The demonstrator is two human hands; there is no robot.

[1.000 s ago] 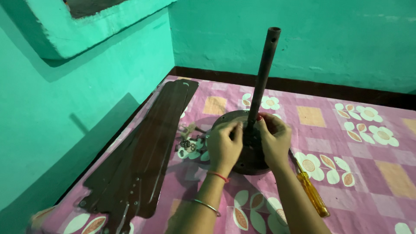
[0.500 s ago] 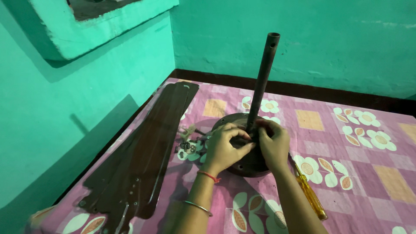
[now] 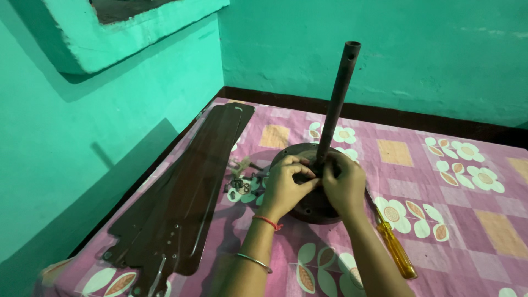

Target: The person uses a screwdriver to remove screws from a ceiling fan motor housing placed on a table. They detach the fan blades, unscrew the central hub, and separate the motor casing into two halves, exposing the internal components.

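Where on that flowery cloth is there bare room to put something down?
The far right of the cloth, beyond the yellow-handled screwdriver, lies bare, as does the strip behind the fan motor. It is crowded between the fan blades and motor, where small screws lie.

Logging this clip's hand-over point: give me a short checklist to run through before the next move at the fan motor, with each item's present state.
1. Both hands at the base of the rod: ok. The left hand and right hand meet around the foot of the dark rod.
2. Rod standing on the round motor housing: ok, tilted slightly to the right.
3. What the fingers grip: cannot tell, they hide the joint.
4. Loose screws within reach: ok, lying on the patterned cloth left of the housing.
5. Yellow-handled screwdriver at hand: ok, lying by the right forearm.
6. Fan blades out of the way: ok, stacked along the left edge.
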